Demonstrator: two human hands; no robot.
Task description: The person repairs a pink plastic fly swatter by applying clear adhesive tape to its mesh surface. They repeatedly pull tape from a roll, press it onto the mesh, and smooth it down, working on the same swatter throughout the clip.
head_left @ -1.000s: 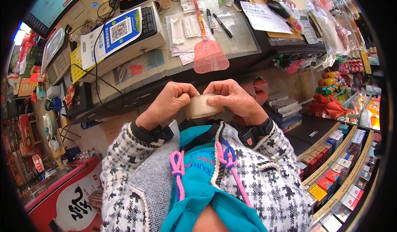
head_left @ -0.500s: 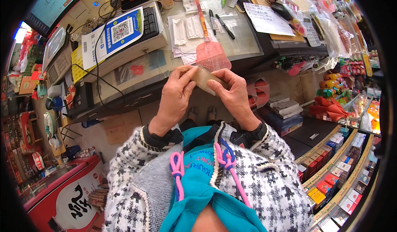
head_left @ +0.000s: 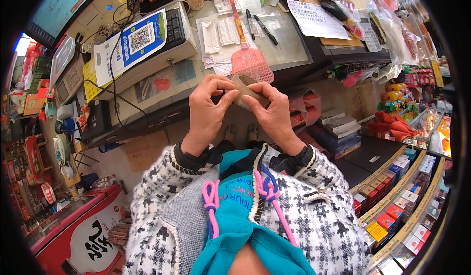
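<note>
Both hands pinch one tan roll of tape (head_left: 248,89) in mid-air above the bench (head_left: 289,44): left hand (head_left: 208,106) fingers and right hand (head_left: 272,113) fingers closed on it. Loose grip could drop it.

- The tan roll (head_left: 247,89) is mostly covered by the fingers of the left hand (head_left: 208,109) and right hand (head_left: 273,114) — its shape cannot be told.
- Swatter (head_left: 251,63): lower edge hidden behind the roll, handle cut off at 12 o'clock.
- Monitor (head_left: 61,5) — cropped at 11 o'clock.
</note>
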